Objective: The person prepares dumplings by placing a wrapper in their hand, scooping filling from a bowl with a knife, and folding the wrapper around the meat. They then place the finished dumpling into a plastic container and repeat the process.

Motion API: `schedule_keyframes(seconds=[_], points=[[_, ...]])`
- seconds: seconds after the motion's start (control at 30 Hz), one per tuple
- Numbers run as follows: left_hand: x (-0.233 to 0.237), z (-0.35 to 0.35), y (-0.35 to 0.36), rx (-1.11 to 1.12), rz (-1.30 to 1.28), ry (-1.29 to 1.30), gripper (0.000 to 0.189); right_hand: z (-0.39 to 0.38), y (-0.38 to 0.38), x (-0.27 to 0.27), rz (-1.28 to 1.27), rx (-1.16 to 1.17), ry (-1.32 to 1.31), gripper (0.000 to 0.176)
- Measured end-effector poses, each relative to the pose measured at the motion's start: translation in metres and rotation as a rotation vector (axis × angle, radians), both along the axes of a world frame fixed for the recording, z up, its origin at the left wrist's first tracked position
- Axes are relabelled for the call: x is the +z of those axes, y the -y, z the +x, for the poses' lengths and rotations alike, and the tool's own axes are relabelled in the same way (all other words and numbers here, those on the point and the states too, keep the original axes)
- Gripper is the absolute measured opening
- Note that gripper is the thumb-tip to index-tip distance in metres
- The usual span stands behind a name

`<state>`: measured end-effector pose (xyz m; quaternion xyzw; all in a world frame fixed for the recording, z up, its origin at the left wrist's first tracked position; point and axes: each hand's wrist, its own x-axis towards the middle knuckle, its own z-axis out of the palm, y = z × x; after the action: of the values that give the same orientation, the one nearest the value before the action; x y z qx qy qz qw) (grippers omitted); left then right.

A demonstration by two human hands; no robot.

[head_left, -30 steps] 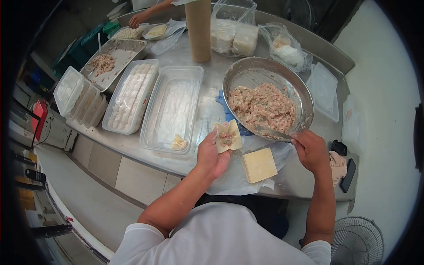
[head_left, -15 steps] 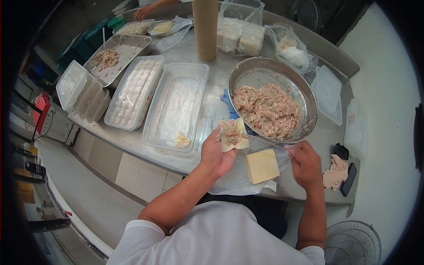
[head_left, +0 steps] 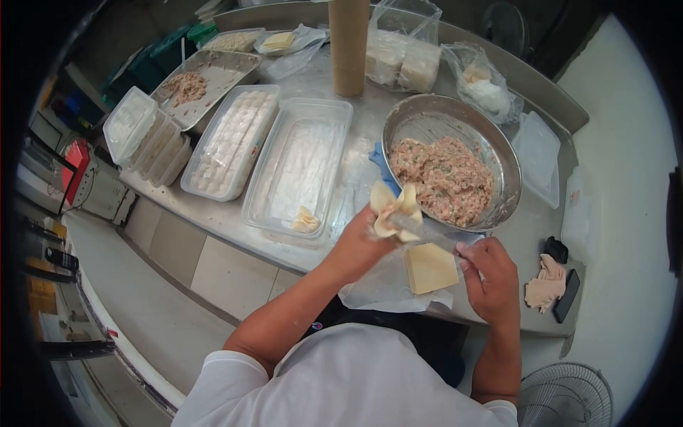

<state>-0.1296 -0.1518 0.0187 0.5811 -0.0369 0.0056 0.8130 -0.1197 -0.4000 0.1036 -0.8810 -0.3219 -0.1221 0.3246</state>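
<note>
My left hand [head_left: 361, 240] holds a wrapper [head_left: 396, 212], its edges gathered upward around the meat filling. In my right hand [head_left: 489, 274] is a flat, semi-clear spatula [head_left: 434, 233], its tip pressed into the wrapper. Below them lies a stack of square yellow wrappers [head_left: 432, 268] on a plastic sheet [head_left: 380, 290]. A round metal pan [head_left: 518, 173] behind my hands holds minced filling [head_left: 449, 178]. To the left, one folded dumpling [head_left: 305, 220] sits at the near end of a floured plastic container [head_left: 297, 160].
Left of that container are a filled container [head_left: 231, 142], stacked small tubs [head_left: 146, 135] and a metal tray [head_left: 235, 67]. A cardboard tube [head_left: 348, 50] stands at the back beside bagged blocks [head_left: 403, 64]. A phone [head_left: 566, 296] and cloth [head_left: 546, 283] lie right.
The wrapper in my left hand has gone from spread open to gathered up. My right hand has come in with the spatula reaching the wrapper. The view has shifted slightly.
</note>
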Motion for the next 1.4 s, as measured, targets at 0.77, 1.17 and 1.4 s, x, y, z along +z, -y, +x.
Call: schedule_keyframes(seconds=[0.77, 1.17, 1.4], points=[[0.022, -0.006, 0.014, 0.157, 0.341, 0.426, 0.039, -0.022, -0.081, -0.045, 1.060, 0.042, -0.989, 0.030], [0.058, 0.017, -0.181, -0.164, 1.208, 0.286, 0.026, -0.014, -0.070, -0.041, 0.659, 0.014, -1.090, 0.034], [0.047, 0.010, -0.191, -0.366, 1.109, -0.033, 0.027, -0.011, -0.035, -0.055, 0.730, -0.082, -1.057, 0.029]])
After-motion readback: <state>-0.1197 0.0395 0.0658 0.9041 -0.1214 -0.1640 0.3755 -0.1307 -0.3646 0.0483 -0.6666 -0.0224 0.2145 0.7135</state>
